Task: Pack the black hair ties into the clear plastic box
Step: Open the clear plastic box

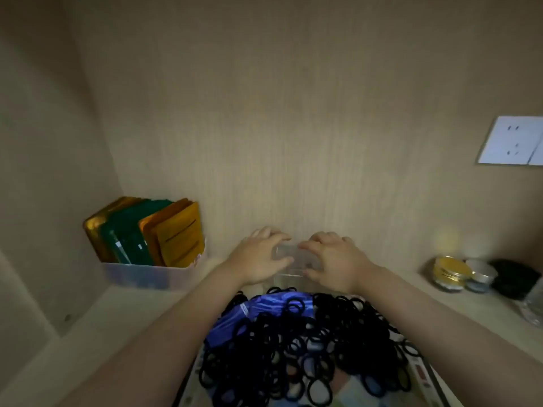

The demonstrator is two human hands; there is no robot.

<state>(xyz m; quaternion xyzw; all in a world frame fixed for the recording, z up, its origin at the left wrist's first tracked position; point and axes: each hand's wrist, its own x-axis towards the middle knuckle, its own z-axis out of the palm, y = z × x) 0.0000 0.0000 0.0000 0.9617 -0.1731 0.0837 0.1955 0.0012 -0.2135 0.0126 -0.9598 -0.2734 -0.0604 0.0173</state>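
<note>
A big heap of black hair ties [305, 345] lies in front of me on a blue shiny bag [235, 318] and some printed packaging. Just beyond it, near the back wall, stands the clear plastic box [292, 261], hard to make out in the dim light. My left hand [258, 257] grips its left side and my right hand [332, 259] grips its right side, fingers curled over the top. I cannot tell whether the box holds any ties.
A translucent bin [147, 277] with gold, green and orange packets stands at the back left corner. At the right sit a gold tin [449, 273], a small bowl [480, 274] and a black item [514, 277]. A wall socket [511, 141] is at the upper right.
</note>
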